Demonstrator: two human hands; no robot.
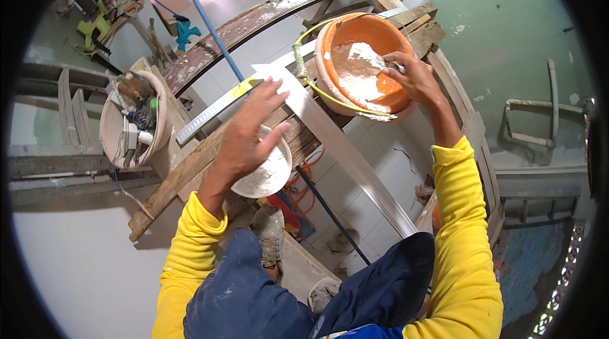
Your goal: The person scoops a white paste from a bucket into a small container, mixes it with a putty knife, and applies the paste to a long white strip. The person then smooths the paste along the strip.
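My right hand [411, 79] is closed around the handle of a trowel-like tool [396, 66], over an orange bucket [394, 33]. Brown and white powder [361, 72] fills part of that bucket, and the tool's far end is hard to make out against it. Fingers spread, my left hand [247, 132] hovers over the rim of a white bowl [278, 171] with whitish powder inside. The hand hides the bowl's upper left part. Between my hands, a long pale trim strip [346, 160] slants down toward my knee.
Rough wooden planks [190, 180] carry the bowl and bucket. At the left stands a pail [162, 126] full of tools. A blue pole [209, 21] crosses a curved, white-spattered beam [266, 12]. Below lie a red hose [307, 177] and tiled floor [342, 186].
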